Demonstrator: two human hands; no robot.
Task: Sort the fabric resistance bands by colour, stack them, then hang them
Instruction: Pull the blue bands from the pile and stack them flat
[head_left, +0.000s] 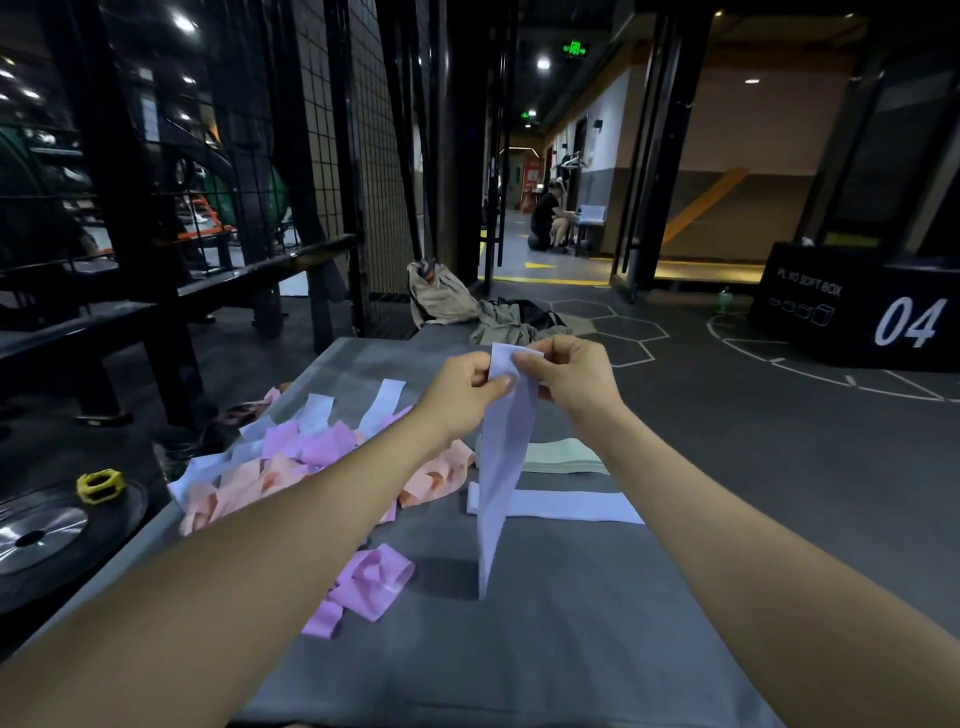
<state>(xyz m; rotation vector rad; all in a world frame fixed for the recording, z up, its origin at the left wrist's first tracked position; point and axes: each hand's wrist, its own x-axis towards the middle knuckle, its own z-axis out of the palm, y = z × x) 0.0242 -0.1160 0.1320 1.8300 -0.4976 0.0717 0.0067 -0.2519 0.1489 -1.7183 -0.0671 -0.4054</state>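
Note:
My left hand (467, 384) and my right hand (569, 371) both pinch the top end of a pale lilac band (501, 467), which hangs down to the grey mat (571, 623). Flat behind it lies another lilac band (566, 505), and beyond that a stack of pale green bands (563, 456). To the left sits a mixed heap of peach, pink and lilac bands (291, 462). A loose pink band (371, 579) lies near my left forearm.
A weight plate (47, 535) with a yellow collar (100, 486) lies on the floor at left. Black wire racking (249, 156) stands behind it. Bags and clothing (483, 312) rest beyond the mat. A black soft box marked 04 (857, 306) stands at right. A person sits far down the corridor.

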